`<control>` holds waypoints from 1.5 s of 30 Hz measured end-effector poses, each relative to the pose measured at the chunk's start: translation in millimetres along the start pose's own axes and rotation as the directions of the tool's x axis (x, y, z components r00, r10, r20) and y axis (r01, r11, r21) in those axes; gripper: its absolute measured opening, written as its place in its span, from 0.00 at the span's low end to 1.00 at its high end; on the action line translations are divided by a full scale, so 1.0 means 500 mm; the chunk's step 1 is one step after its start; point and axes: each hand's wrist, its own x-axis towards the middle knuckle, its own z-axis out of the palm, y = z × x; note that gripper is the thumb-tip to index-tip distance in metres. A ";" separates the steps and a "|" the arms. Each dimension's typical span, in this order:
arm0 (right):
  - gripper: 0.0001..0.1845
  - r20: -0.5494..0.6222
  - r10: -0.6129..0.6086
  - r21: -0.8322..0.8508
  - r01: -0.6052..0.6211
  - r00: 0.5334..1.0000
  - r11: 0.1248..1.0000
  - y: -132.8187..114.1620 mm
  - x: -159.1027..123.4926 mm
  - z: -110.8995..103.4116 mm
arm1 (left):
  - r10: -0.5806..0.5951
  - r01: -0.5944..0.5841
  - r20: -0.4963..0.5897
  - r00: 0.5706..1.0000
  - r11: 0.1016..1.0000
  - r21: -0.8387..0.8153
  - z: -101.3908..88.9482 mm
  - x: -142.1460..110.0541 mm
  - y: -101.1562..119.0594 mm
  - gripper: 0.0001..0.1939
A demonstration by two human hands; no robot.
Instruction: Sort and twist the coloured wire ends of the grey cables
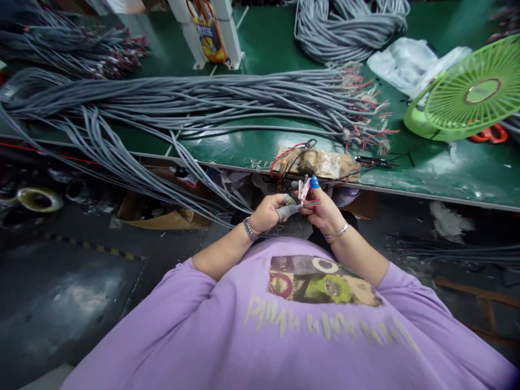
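My left hand (pixel 268 211) is closed round the end of a grey cable (pixel 289 210), just below the bench edge. Thin red and green wires (pixel 312 203) stick out of the cable's stripped end toward my right hand (pixel 323 211). That hand pinches these wires, and a small pinkish tool or clip (pixel 304 189) stands up between its fingers; I cannot make out what it is. A blue cover (pixel 314 182) sits on one fingertip. A watch is on my left wrist, a bracelet on the right.
A long bundle of grey cables (pixel 195 103) with stripped coloured ends lies across the green bench (pixel 447 168) and droops off its left edge. A taped fixture (pixel 325 162) sits at the bench edge above my hands. A green fan (pixel 467 95), orange-handled scissors (pixel 489 134) and plastic bags lie right.
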 end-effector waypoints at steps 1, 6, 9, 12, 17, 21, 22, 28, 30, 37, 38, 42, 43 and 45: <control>0.32 0.017 0.011 0.007 -0.011 1.000 1.000 0.001 -0.002 -0.002 | 0.001 -0.001 0.006 1.000 1.000 -0.005 -0.001 -0.003 0.001 0.25; 0.33 0.093 0.024 0.028 -0.026 0.995 0.999 0.010 -0.010 -0.018 | -0.008 0.008 0.063 0.998 1.000 0.008 -0.009 -0.031 -0.004 0.25; 0.32 0.116 0.049 0.035 -0.053 0.992 0.998 0.012 -0.014 -0.030 | -0.005 -0.002 0.117 0.993 0.998 0.059 -0.012 -0.057 -0.005 0.23; 0.32 0.120 0.077 0.018 -0.080 0.990 0.997 0.008 -0.016 -0.034 | -0.007 -0.005 0.105 0.994 0.994 0.110 -0.015 -0.077 -0.006 0.21; 0.33 0.140 0.090 -0.054 -0.084 0.986 0.995 -0.011 -0.014 -0.021 | 0.002 -0.001 -0.010 1.000 0.999 0.049 -0.026 -0.071 -0.011 0.22; 0.32 0.102 0.070 -0.124 -0.057 0.992 0.991 -0.022 -0.007 -0.007 | 0.042 -0.042 -0.062 0.997 0.999 0.009 -0.029 -0.045 -0.003 0.23; 0.31 0.092 0.054 -0.135 -0.042 0.994 0.990 -0.023 -0.007 -0.005 | 0.055 -0.055 -0.063 0.997 0.998 0.001 -0.028 -0.038 0.000 0.23; 0.30 -0.002 -0.005 -0.103 0.005 1.000 0.995 -0.019 -0.010 0.003 | 0.091 -0.092 -0.047 0.995 0.996 -0.017 -0.025 -0.005 0.000 0.23; 0.30 -0.022 0.000 -0.076 -0.001 1.000 0.997 -0.018 -0.008 0.006 | 0.091 -0.092 -0.037 0.995 0.996 -0.019 -0.023 0.002 -0.004 0.23; 0.28 -0.068 0.002 -0.012 -0.002 0.998 1.000 -0.014 0.003 0.012 | 0.033 -0.033 -0.021 0.999 0.999 -0.010 -0.014 0.018 -0.014 0.24; 0.29 -0.064 -0.001 -0.007 0.000 0.998 1.000 -0.011 0.004 0.012 | 0.029 -0.030 -0.018 0.999 0.999 -0.012 -0.012 0.019 -0.014 0.25; 0.31 -0.036 -0.014 0.017 0.014 0.999 1.000 -0.001 0.001 0.009 | 0.018 -0.018 -0.014 1.000 1.000 -0.005 -0.010 0.005 -0.014 0.25; 0.32 -0.030 -0.012 0.023 0.013 0.999 1.000 0.001 0.000 0.008 | 0.013 -0.013 -0.011 1.000 1.000 0.003 -0.010 -0.005 -0.015 0.24; 0.33 -0.013 0.002 0.040 -0.002 1.000 0.999 0.002 -0.004 0.006 | 0.000 -0.001 0.009 1.000 1.000 0.027 -0.012 -0.030 -0.020 0.23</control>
